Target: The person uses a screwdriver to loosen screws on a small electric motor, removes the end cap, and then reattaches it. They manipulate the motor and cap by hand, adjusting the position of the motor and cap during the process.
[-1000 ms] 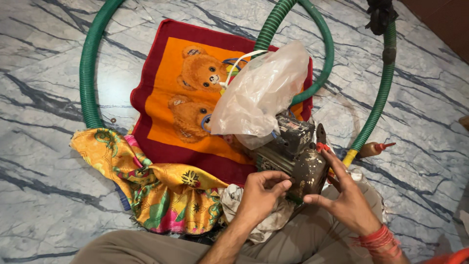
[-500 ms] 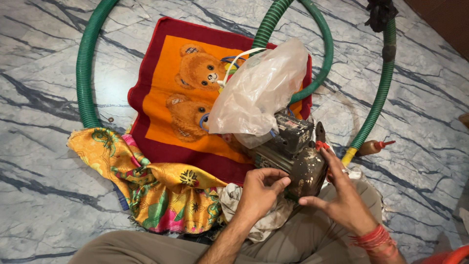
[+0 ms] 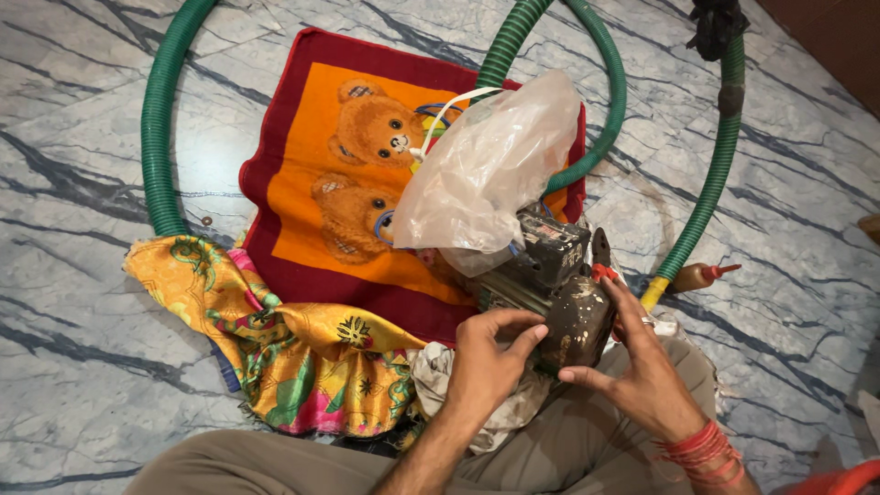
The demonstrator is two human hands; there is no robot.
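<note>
A dirty grey electric motor pump (image 3: 555, 284) rests against my lap on the floor. My left hand (image 3: 486, 362) presses on its near left end, fingers curled against the casing. On the motor's right side my right hand (image 3: 637, 362) cups the body, with fingertips near a small red part (image 3: 602, 271) on top. A crumpled clear plastic bag (image 3: 490, 174) lies over the motor's far end, with a white cord (image 3: 449, 110) running out of it.
A red and orange mat with two teddy bears (image 3: 353, 183) lies on the marble floor. A yellow floral cloth (image 3: 275, 344) is bunched at my left knee. A green corrugated hose (image 3: 160, 119) loops around the mat. A small brown bottle with a red tip (image 3: 697, 275) lies right.
My right hand has slid slightly lower along the motor's side. The left hand stays on the near end. The view has shifted a little.
</note>
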